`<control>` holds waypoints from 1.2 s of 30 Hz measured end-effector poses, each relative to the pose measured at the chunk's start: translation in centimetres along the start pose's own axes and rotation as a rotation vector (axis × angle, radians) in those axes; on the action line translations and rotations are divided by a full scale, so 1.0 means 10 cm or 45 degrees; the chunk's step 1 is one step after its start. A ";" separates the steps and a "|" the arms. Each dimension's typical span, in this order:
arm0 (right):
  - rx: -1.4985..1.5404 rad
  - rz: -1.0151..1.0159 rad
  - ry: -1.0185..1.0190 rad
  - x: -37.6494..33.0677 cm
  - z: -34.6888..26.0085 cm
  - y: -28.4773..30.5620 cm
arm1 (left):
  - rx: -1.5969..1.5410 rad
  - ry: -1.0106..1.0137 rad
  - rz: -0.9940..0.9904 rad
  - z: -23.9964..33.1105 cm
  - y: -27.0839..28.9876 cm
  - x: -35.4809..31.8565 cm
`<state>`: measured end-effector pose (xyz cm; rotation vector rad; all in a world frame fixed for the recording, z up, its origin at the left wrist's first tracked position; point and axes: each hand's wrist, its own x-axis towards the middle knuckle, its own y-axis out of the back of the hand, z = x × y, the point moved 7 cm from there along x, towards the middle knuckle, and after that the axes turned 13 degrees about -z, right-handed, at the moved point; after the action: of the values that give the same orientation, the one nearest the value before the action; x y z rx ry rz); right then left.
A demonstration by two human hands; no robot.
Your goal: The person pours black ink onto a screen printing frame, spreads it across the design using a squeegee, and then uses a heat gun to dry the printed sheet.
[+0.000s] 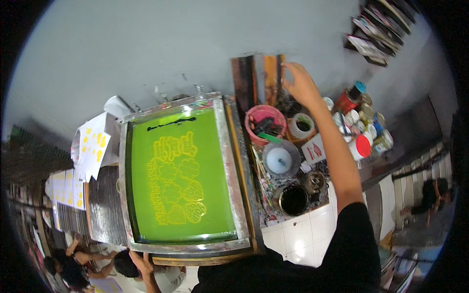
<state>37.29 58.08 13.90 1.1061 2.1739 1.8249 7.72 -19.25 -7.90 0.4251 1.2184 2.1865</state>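
A silk screen printing frame (236, 210) with green mesh stands before me, yellow flower and lettering shapes on it. A streak of dark ink (171, 123) runs across its far end. At the near left corner, my left hand (141, 262) grips the frame's edge, its fingertips partly hidden. My right hand (301, 87) reaches far out to the right, fingers apart and curved. It is beside an orange and dark squeegee (271, 78) leaning on the wall. Another brown squeegee (243, 80) leans left of that one.
Right of the screen, a stained table bears a pink basket (265, 108), a bowl of pale blue liquid (279, 160), a dark ink pot (293, 199) and several cans (361, 146). Printed sheets (93, 144) lie left. People sit at lower left (73, 261); another person (430, 202) is far right.
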 end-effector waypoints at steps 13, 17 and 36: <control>-0.644 -0.796 -0.119 1.28 0.87 -0.78 | 0.030 0.036 0.004 0.39 0.13 0.01; -0.612 -0.817 -0.200 0.87 1.21 -0.18 | 0.036 -0.048 0.022 0.42 0.09 0.11; 0.993 0.017 -0.365 -1.54 -1.69 0.66 | 0.038 0.016 0.033 0.46 0.15 0.09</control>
<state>43.13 35.56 18.88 1.3736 2.7302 0.7136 8.99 -16.29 -4.15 0.4422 1.2606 2.1985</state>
